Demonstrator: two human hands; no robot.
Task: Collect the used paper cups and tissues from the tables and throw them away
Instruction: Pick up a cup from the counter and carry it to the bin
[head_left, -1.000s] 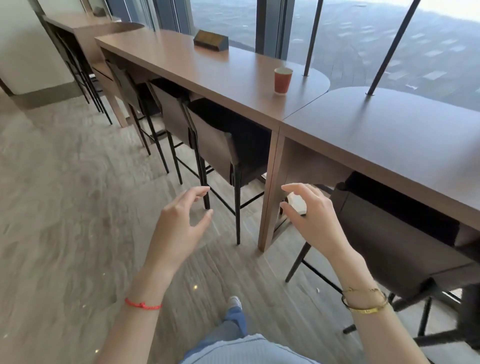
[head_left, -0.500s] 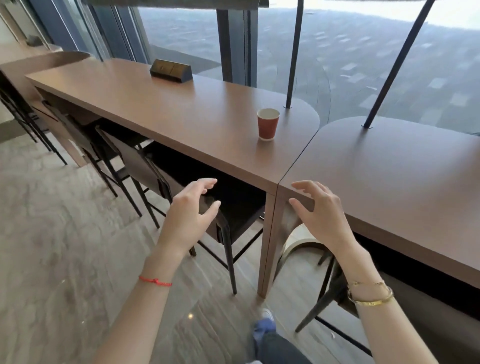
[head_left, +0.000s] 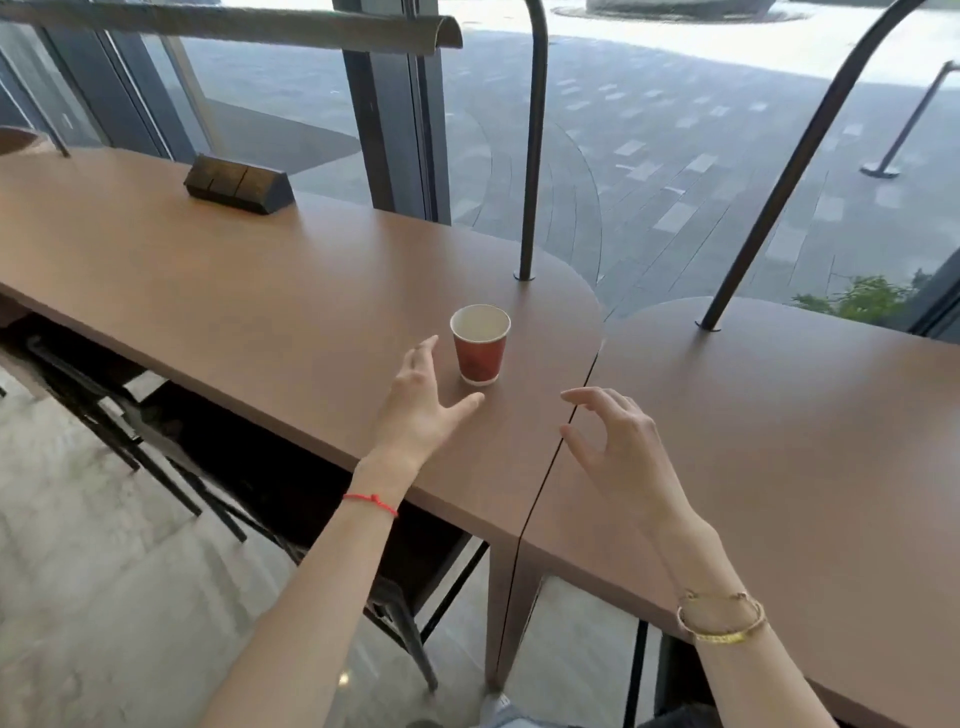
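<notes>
Spread wide, the left hand (head_left: 421, 400) held nothing beside the red paper cup (head_left: 479, 344); a black post (head_left: 531, 156) stood behind, nothing between.

Paper cup (head_left: 480, 344) upright on left tabletop (head_left: 218, 291), near seam; left hand (head_left: 423, 400) just beside; right hand (head_left: 615, 441) over right tabletop (head_left: 805, 441).

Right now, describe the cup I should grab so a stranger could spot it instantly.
Find the long brown table by the window, then its rounded right end beside the black pole. There stands a red paper cup, upright and open-topped, just beyond the left hand; nothing else there is red.
</notes>
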